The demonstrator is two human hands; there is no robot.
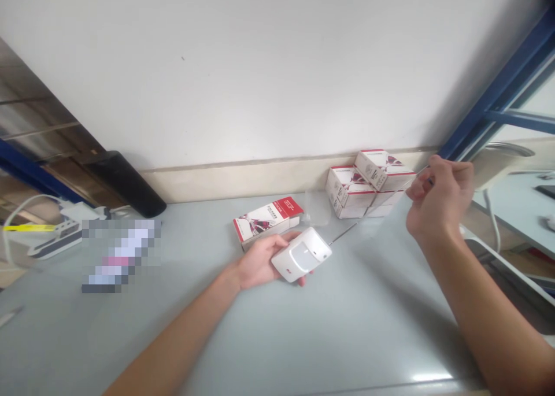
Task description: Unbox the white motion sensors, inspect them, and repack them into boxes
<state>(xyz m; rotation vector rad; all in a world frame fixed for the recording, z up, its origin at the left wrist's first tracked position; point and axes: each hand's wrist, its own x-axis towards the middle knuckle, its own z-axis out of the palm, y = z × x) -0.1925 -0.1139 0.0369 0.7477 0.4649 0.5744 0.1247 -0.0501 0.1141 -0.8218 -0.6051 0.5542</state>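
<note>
Sensor (pixel 302 255) lies in left-hand grip (pixel 261 263), antenna (pixel 344 233) spanning to right hand (pixel 440 198).

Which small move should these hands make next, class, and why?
Probably ease the right hand off the thin rod: it stretches, seemingly straight, from the white device to that hand, while the left hand supports the device.
</note>
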